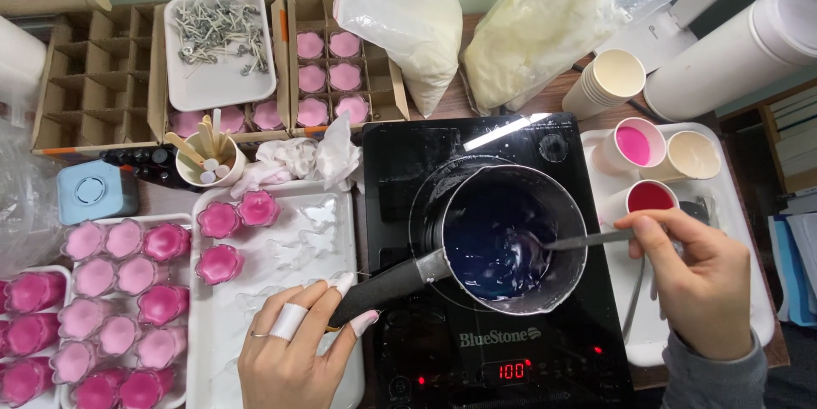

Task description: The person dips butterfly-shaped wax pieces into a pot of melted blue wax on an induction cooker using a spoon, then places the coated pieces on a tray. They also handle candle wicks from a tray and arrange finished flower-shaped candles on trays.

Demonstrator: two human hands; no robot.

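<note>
The small dark metal saucepan, filled with deep blue liquid, sits on the black induction cooktop in the middle of the table. The left hand has its fingers clamped on the pan's dark straight handle, which juts toward the near left. The right hand pinches a thin metal stirring tool between closed fingers, its tip in the liquid.

The pan looks stiff and fairly light, but its liquid is probably hot and would slosh if tipped; the handle is the safe place to hold, not the rim.

Room is tight. Just left of the cooktop lies a white tray with three pink flower-shaped candles, and more trays of them crowd the near left. To the right, a white tray carries paper cups of pink and red dye. Plastic bags of pale wax flakes stand at the far edge.
</note>
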